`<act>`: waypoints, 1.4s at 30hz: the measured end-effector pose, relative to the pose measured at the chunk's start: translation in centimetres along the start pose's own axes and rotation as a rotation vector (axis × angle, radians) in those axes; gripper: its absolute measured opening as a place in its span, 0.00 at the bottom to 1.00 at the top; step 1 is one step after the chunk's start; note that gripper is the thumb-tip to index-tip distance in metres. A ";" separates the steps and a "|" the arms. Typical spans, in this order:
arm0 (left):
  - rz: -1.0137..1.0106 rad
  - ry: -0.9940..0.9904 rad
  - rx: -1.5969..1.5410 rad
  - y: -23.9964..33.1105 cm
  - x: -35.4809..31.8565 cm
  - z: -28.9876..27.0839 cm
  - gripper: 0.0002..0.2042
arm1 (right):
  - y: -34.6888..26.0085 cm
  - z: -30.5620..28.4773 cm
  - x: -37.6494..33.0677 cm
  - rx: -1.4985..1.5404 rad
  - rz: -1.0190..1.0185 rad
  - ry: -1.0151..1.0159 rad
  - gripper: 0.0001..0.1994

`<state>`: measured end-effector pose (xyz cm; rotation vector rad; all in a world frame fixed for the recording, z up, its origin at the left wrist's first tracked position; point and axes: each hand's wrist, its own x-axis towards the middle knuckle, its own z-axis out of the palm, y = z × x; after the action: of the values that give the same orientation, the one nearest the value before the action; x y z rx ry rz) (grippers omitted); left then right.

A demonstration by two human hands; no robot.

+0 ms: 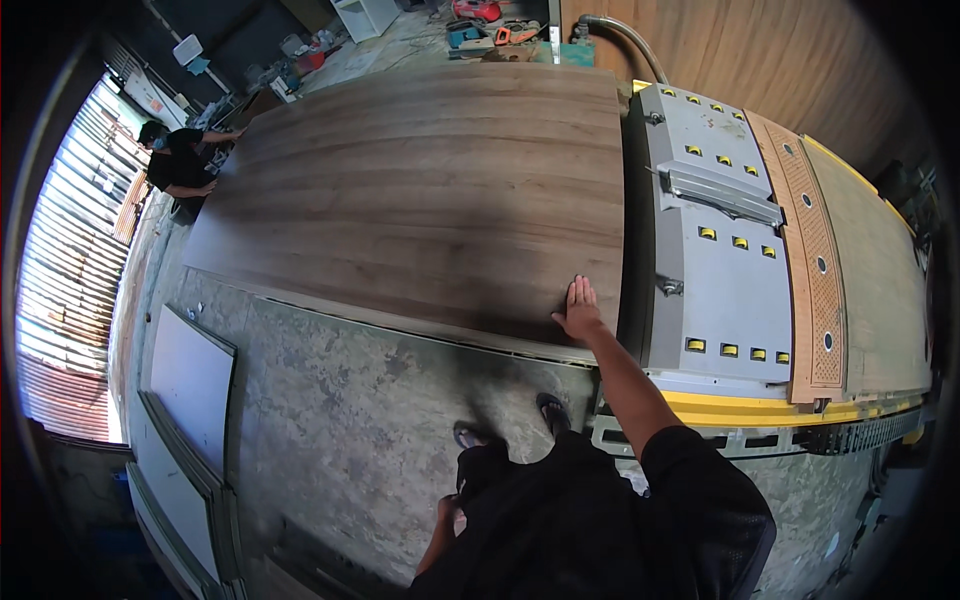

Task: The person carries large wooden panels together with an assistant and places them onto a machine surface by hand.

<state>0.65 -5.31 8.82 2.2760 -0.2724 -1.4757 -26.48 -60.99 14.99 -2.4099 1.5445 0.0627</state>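
Note:
A large wood-grain board (420, 190) lies flat across the middle of the view. My right hand (578, 308) rests flat on its near right corner, fingers together and stretched out, next to the grey machine bed (720, 290). My left hand (448, 512) hangs low by my hip, mostly hidden behind my dark clothing, and I cannot see its fingers. At the board's far left end another person (178, 165) in dark clothes has both hands on the board's edge.
The grey machine bed has yellow-marked slots and a yellow front rail (760, 408). A perforated brown strip (815, 250) and another wood panel (880, 280) lie on its right. Grey panels (190, 380) lean at the left. Concrete floor (380, 420) underfoot.

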 end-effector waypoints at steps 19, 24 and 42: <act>0.028 0.296 -0.357 -23.0 -1.3 -21.6 0.21 | -18.3 4.0 -1.3 0.120 0.101 0.443 0.27; -0.179 0.409 -0.719 -32.0 -0.9 -24.6 0.22 | -33.5 19.8 -7.7 -0.032 -0.174 0.251 0.18; -0.451 0.502 -1.033 -34.6 5.9 -52.7 0.27 | -116.0 39.0 14.2 -0.478 -0.803 -0.796 0.28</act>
<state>48.79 35.74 7.33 1.7408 0.9736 -0.8084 87.97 -18.30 -0.94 -2.6248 0.1914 1.1496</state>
